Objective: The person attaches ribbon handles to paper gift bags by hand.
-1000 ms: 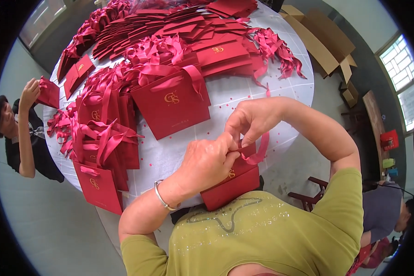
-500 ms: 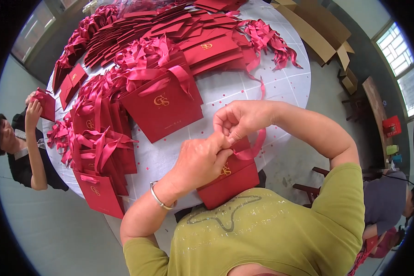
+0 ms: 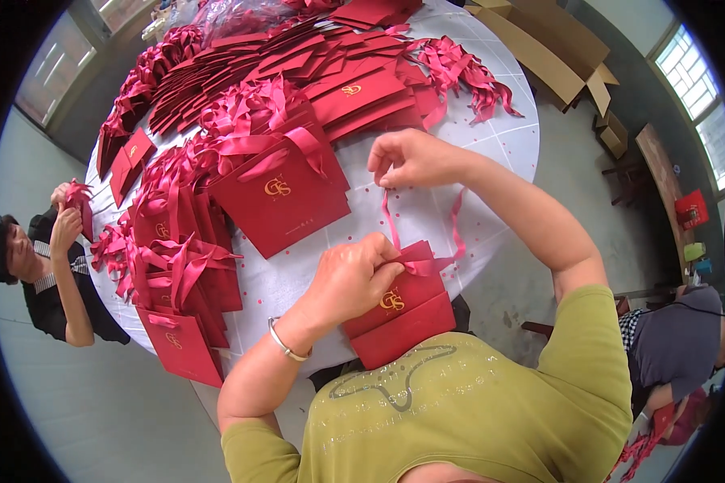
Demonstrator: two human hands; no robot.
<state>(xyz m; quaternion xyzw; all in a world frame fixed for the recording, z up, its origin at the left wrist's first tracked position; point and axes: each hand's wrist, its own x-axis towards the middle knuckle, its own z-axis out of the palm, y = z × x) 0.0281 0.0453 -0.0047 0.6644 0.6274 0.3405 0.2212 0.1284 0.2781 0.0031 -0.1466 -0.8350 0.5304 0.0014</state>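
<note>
Your nearest bag [image 3: 401, 322] looks like smooth, matt card; across its top runs glossy, satin-like ribbon [image 3: 424, 267], and left of it shines your polished metal bangle [image 3: 279, 344].

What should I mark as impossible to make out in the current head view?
Head view, now:
- What exactly the left hand pinches at the red bag: hidden by that hand.
- The tip of the pink ribbon: covered by the right hand holding it.
- Full extent of the clear plastic: cut off by the upper edge.
- The purple-shirted co-worker's head: mostly lost at the dark lens rim.
</note>
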